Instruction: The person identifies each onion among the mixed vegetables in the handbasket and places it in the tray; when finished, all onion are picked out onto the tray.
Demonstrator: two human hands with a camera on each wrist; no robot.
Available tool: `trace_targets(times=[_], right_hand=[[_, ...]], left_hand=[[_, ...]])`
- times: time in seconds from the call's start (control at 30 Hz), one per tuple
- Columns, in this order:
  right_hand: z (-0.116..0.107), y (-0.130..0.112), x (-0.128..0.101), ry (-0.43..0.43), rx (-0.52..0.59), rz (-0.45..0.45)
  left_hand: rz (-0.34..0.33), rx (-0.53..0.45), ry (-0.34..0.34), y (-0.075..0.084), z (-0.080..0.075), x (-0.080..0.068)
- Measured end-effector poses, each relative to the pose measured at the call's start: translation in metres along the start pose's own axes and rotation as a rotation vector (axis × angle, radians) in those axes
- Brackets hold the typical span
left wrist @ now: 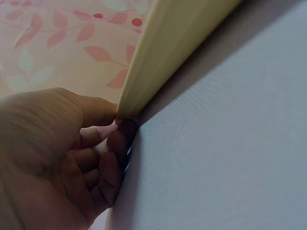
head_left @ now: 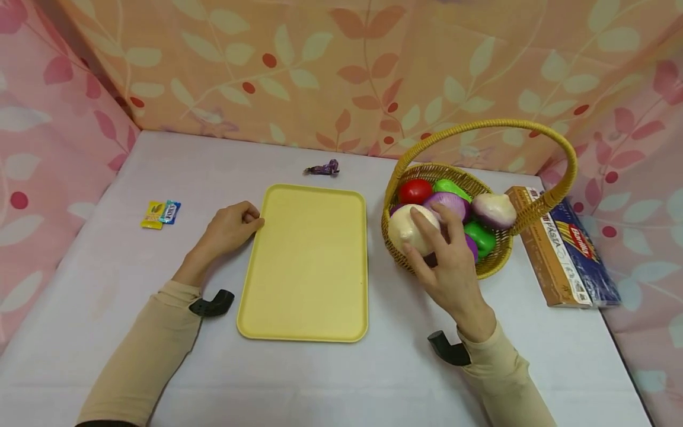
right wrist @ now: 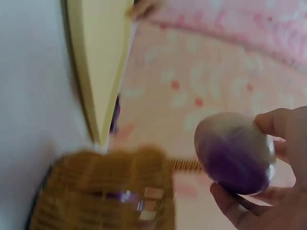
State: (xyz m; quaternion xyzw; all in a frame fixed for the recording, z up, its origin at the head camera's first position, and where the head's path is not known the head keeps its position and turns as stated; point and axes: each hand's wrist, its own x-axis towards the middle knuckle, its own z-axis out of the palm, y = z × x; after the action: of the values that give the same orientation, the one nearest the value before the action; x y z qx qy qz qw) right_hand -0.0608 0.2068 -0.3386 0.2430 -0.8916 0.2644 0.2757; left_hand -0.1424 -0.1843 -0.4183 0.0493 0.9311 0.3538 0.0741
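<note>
My right hand (head_left: 447, 270) grips a purple-and-white onion (head_left: 409, 230) over the near left side of the wicker basket (head_left: 501, 261). In the right wrist view the onion (right wrist: 235, 153) is held between thumb and fingers, above the blurred basket (right wrist: 110, 182). Inside the basket lie a red tomato (head_left: 415, 191), green peppers (head_left: 480, 238) and more purple-and-white onions (head_left: 493, 211). My left hand (head_left: 230, 230) pinches the left rim of a yellow tray (head_left: 309, 267). In the left wrist view its thumb and fingers meet at the tray's edge (left wrist: 144, 76).
A tall handle (head_left: 496, 123) arches over the basket. Right of it lie two pasta boxes, one brown (head_left: 549, 255) and one blue (head_left: 584, 249). A purple-wrapped candy (head_left: 322, 168) sits behind the tray. Yellow (head_left: 153, 214) and blue (head_left: 170, 212) packets lie at the left.
</note>
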Motion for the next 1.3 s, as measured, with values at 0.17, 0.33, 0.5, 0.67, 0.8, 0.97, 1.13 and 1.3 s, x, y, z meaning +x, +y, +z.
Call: trace_targets(times=[0.17, 0.33, 0.5, 0.67, 0.8, 0.97, 1.13, 1.3], right_hand=[[0.002, -0.023, -0.007, -0.176, 0.166, -0.037], [0.015, -0.039, -0.022, -0.417, 0.235, -0.009], [0.032, -0.048, -0.04, -0.576, 0.226, -0.008], [0.041, -0.053, -0.05, -0.64, 0.173, -0.078], [0.042, -0.056, -0.05, -0.672, 0.168, -0.099], [0.042, -0.057, -0.049, -0.69, 0.168, -0.084], [0.043, -0.056, -0.048, -0.696, 0.181, -0.077], [0.039, -0.057, -0.046, -0.693, 0.137, -0.072]], left_hand=[[0.002, 0.008, -0.006, 0.002, 0.0, 0.001], [-0.004, 0.012, -0.014, 0.001, 0.0, 0.002], [-0.003, 0.014, -0.017, 0.0, 0.001, 0.0], [0.006, 0.015, -0.012, 0.002, 0.0, -0.001], [0.01, 0.014, -0.012, 0.003, -0.001, -0.001], [0.017, 0.009, -0.011, 0.005, -0.002, -0.001], [0.017, 0.012, -0.012, 0.004, -0.001, -0.001], [0.012, 0.011, -0.015, 0.003, -0.001, -0.001]])
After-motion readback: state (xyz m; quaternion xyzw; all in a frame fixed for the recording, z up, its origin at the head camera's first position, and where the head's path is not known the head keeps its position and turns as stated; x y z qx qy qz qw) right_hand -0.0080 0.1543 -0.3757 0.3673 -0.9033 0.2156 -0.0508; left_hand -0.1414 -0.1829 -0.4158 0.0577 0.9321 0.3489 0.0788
